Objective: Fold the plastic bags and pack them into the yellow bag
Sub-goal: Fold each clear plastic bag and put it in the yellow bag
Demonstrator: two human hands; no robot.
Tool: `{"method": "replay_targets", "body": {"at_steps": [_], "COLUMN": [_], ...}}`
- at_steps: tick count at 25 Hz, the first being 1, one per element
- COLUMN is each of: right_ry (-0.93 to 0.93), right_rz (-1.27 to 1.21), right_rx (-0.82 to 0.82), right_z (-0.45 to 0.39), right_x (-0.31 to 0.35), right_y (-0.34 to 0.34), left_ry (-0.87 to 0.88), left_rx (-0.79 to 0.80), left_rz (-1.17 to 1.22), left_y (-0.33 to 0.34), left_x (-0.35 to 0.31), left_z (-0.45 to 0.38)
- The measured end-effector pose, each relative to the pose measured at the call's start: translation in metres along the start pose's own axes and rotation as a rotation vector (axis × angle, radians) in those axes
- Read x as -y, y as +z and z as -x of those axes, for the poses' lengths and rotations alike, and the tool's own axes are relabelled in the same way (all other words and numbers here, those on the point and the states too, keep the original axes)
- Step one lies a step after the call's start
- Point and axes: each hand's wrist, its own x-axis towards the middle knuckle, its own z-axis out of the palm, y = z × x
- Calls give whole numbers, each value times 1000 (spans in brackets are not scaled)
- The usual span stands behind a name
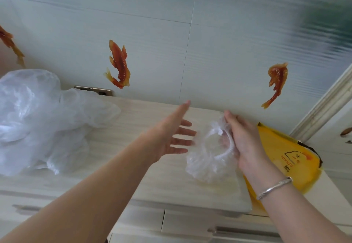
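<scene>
The right hand (245,139) grips a small clear crinkled plastic bag (207,159) on the pale wooden tabletop (133,166); the left hand (171,136) hovers beside it, fingers spread. A yellow duck-printed bag (285,159) lies just right; its writing is unreadable.

Pretty bright, soft daylight all over, barely any shadows on the pale wood-grain cabinet top (144,174). The glossy white tiled wall (219,52) smears into streaky blur toward the top right, and wide-angle distortion bends the edges.
</scene>
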Motion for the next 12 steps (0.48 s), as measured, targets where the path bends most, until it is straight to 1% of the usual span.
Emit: {"method": "replay_targets", "body": {"at_steps": [2, 4, 6, 8, 10, 11, 12], "right_ry": [-27, -36, -42, -98, -174, -182, -139], "right_rz": [52, 99, 98, 49, -4, -17, -25], "right_rx": [62, 98, 91, -17, -199, -257, -271], "right_z": [4, 4, 2, -2, -6, -10, -13], "right_x": [1, -1, -3, -5, -5, -5, -6], "right_y": [3, 4, 4, 3, -1, -4, -6], "left_ry": [30, 79, 152, 258, 372, 429, 476], "left_rx": [67, 112, 82, -57, -248, -323, -370], "left_rz": [-129, -138, -128, -66, -60, -85, -96], "left_y": [6, 8, 9, 11, 10, 8, 7], "left_x": [4, 8, 9, 7, 5, 4, 4], "left_z": [0, -1, -2, -2, -4, -5, -6]}}
